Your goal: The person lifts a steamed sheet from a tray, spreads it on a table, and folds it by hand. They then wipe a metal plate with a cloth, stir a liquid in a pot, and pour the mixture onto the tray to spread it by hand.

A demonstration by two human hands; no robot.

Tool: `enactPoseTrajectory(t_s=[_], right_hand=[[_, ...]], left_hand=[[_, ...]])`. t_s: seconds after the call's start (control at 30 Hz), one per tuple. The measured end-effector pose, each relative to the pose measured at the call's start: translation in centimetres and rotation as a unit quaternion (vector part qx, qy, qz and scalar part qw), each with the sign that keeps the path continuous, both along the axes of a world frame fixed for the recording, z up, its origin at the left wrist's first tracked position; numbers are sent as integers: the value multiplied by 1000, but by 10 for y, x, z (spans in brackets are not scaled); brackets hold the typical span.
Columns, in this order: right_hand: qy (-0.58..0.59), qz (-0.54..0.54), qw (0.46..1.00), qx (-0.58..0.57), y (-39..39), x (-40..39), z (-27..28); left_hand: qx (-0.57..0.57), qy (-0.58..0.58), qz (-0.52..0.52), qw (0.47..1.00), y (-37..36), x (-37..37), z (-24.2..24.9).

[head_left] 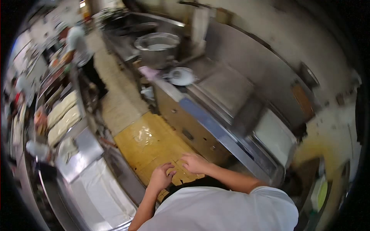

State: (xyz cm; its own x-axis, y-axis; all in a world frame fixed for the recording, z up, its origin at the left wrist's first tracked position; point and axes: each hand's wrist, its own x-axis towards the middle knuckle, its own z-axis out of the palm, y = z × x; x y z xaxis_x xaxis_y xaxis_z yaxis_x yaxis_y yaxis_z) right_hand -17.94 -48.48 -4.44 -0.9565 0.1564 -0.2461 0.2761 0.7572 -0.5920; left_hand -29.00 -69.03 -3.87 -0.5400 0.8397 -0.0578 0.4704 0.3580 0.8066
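Note:
My left hand [162,176] hangs in front of my body above the yellow-lit floor [144,134], holding nothing. Its fingers are loosely bent and apart. A short way to its right, my right hand [195,163] is also bare, with the fingers partly stretched out. The two hands do not touch each other or any object. Nearest to the right hand is the front of the stove counter [185,133], while a metal counter with a white cloth [102,194] lies to the left of the left hand.
On the stove side stand a large metal pot [158,41], a pale round dish or lid [182,76], a flat cooking surface [225,88] and a pale rectangular tray [275,134]. Plastic-covered pale slabs [63,123] lie along the left counter. A person [79,46] stands farther along the aisle.

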Motion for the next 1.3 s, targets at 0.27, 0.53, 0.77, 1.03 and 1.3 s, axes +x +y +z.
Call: enactPoseTrajectory(t_s=[0.27, 0.53, 0.77, 1.03, 1.3], right_hand=[[46, -270, 962, 8, 155, 196, -2], [81, -534, 835, 103, 269, 423, -33], [73, -619, 757, 198, 321, 543, -63], [-99, -572, 793, 185, 381, 588, -90], [-119, -573, 785, 203, 386, 596, -59]], left_hand=[[-7, 30, -175, 984, 164, 95, -1], [2, 42, -351, 935, 352, 243, -11], [60, 166, -442, 880, 516, 334, -38], [-195, 392, -435, 787, 620, 356, -92], [-55, 324, -453, 829, 624, 346, -78]])
